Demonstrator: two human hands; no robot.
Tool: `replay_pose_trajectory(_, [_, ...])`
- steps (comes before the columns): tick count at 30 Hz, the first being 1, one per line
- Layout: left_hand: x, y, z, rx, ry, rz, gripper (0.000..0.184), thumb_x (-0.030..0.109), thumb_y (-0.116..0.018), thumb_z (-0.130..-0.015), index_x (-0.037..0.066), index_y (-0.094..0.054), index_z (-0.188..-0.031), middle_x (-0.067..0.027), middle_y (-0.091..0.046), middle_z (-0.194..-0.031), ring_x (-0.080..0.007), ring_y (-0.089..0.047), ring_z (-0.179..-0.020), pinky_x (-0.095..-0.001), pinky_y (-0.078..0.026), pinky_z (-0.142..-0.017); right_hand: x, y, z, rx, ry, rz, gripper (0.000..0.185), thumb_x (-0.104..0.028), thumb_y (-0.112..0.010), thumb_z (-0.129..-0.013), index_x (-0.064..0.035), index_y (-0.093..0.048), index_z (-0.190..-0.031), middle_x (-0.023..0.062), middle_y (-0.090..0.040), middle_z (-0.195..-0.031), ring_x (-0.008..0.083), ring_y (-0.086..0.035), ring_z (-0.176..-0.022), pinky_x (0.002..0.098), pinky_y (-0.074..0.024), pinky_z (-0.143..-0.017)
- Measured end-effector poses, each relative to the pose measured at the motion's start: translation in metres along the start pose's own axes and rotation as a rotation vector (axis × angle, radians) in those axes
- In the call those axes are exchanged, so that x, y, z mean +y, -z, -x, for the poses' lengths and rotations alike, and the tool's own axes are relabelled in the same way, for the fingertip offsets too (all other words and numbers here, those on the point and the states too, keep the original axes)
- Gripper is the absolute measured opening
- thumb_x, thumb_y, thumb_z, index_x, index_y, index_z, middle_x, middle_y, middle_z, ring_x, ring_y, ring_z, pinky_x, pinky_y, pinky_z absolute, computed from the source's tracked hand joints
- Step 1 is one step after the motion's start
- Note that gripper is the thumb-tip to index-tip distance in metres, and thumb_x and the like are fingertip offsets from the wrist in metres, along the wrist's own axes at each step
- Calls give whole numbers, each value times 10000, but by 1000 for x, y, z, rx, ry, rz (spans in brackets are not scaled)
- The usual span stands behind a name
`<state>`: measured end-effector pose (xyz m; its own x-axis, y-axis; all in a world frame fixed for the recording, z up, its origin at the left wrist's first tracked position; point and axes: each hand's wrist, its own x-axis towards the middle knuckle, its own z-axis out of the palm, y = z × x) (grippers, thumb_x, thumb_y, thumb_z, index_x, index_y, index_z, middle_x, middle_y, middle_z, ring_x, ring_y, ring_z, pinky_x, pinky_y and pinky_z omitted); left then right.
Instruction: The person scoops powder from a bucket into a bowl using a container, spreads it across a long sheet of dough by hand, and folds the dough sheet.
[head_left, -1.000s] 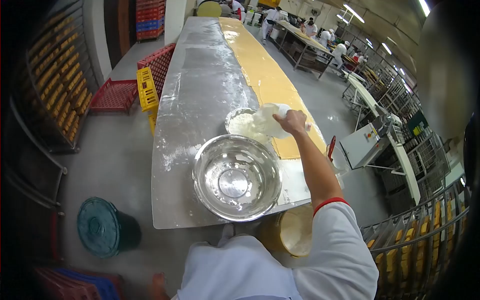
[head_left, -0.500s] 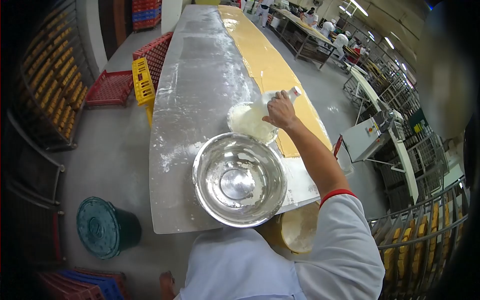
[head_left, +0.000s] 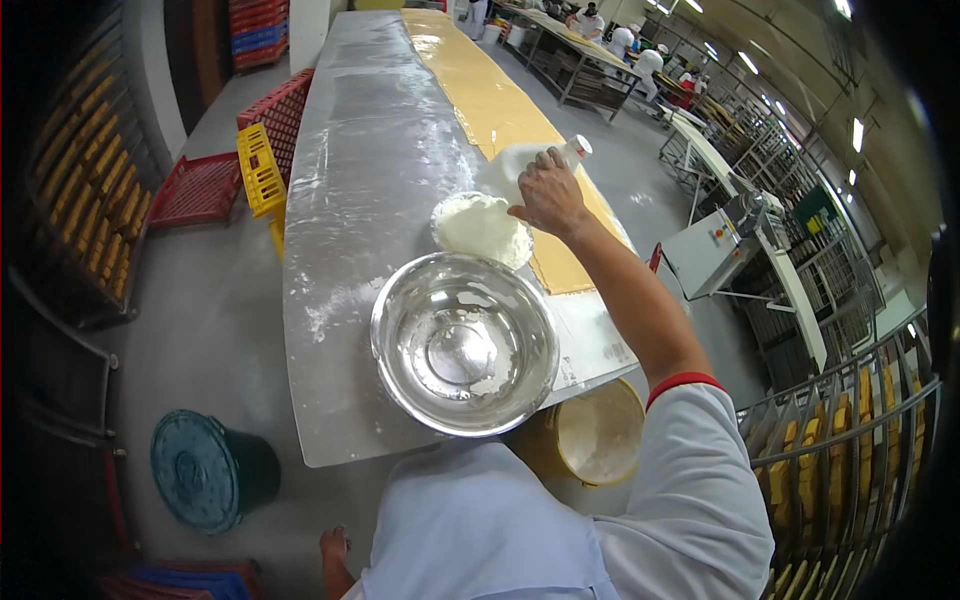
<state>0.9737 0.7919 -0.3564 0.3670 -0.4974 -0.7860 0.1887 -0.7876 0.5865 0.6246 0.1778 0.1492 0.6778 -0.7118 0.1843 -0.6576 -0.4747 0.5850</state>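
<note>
My right hand point(head_left: 552, 192) is closed around a white plastic jug point(head_left: 507, 166) with a red-and-white cap. The jug lies tilted just above a bowl of white powder point(head_left: 478, 228), its capped end toward the right. Behind it, a long yellow dough sheet point(head_left: 500, 95) runs along the table's right side. Nearest my body, a wide steel bowl point(head_left: 462, 350) with white residue sits at the table's front edge. My left hand point(head_left: 336, 543) hangs low beside my apron, fingers loosely apart, with nothing visible in it.
The floured metal table point(head_left: 350, 180) stretches away from me. A yellow bucket point(head_left: 600, 435) stands under its front right corner, and a green lidded bin point(head_left: 205, 470) on the floor at left. Yellow point(head_left: 260, 170) and red crates point(head_left: 200, 190) flank the table. Racks point(head_left: 850, 450) stand right; people work far back.
My right hand and the jug have risen slightly away from the powder bowl, exposing more of it. The view has shifted, and more of my left hand shows.
</note>
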Motion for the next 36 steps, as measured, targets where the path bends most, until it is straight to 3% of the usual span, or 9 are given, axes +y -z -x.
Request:
replay_pose_trajectory(7, [3,2,4,30,190,-4,182,226,-552,-920,46,-580,-924,-58,-579,-724,-155,-577,-558,-317,-461,-469,5,7,45,117,-381,-210,564,-576,-701,-767,-13,-725,-790,168,-689,-832,332,-567,-1000,426,-369,-948])
replay_pose_trajectory(11, [-3,1,-2,-33,212,-28,156,227,-557,-917,73,-578,-916,-60,-578,-718,-174,-575,-552,-333,-462,-470,12,9,83,-44,-919,-537,733,-687,-604,-802,35,-724,-844,235,-691,-927,384,-610,-953,462,-431,-889])
replay_pose_trajectory(14, [0,-4,-13,-307,-94,-261,157,237,-587,-896,85,-606,-930,-73,-600,-735,-189,-582,-563,-351,-452,-455,26,-30,140,27,-1176,-799,798,-695,-617,-781,82,-695,-949,246,-693,-856,380,-650,-851,491,-473,-787])
replay_pose_trajectory(18, [31,-53,-27,-252,-242,-429,328,269,-635,-858,27,-628,-1080,-142,-673,-938,-277,-651,-818,-398,-515,-698,15,-11,218,229,-1266,-1162,677,-633,-673,-788,44,-683,-764,139,-642,-702,247,-590,-639,385,-459,-641])
replay_pose_trajectory(22, [137,-139,28,-330,-328,-782,447,312,-644,-862,0,-616,-1181,-186,-674,-1133,-307,-643,-1037,-380,-488,-906,1,-5,316,244,-1427,-1312,622,-606,-691,-793,6,-664,-687,101,-623,-678,180,-559,-641,342,-440,-605])
replay_pose_trajectory(26, [193,-239,68,-534,-698,-972,411,286,-646,-869,-2,-621,-1161,-192,-668,-1130,-324,-641,-1029,-399,-495,-882,-4,-8,432,92,-1563,-1411,531,-521,-678,-855,10,-697,-840,50,-652,-754,131,-591,-669,282,-463,-592])
replay_pose_trajectory(29, [256,-326,167,-662,-802,-510,311,193,-640,-863,-11,-619,-1096,-194,-653,-1093,-370,-613,-1033,-437,-477,-898,-10,-41,523,49,-1617,-1389,530,-521,-695,-835,8,-702,-850,45,-656,-753,118,-588,-672,287,-480,-603])
replay_pose_trajectory(31, [295,-381,219,-514,-1493,-446,254,92,-635,-834,5,-611,-1071,-187,-623,-1098,-396,-565,-1085,-477,-429,-969,-9,-51,576,-68,-1628,-1300,581,-561,-692,-809,18,-706,-858,78,-671,-761,152,-621,-694,313,-500,-633])
replay_pose_trajectory(36, [352,-496,231,-90,-1768,-766,492,142,-670,-824,18,-502,-1270,-234,-440,-1350,-423,-401,-1273,-520,-321,-1072,-23,-134,695,-467,-1610,-935,798,-724,-644,-700,38,-715,-926,251,-696,-869,383,-691,-879,467,-536,-783])
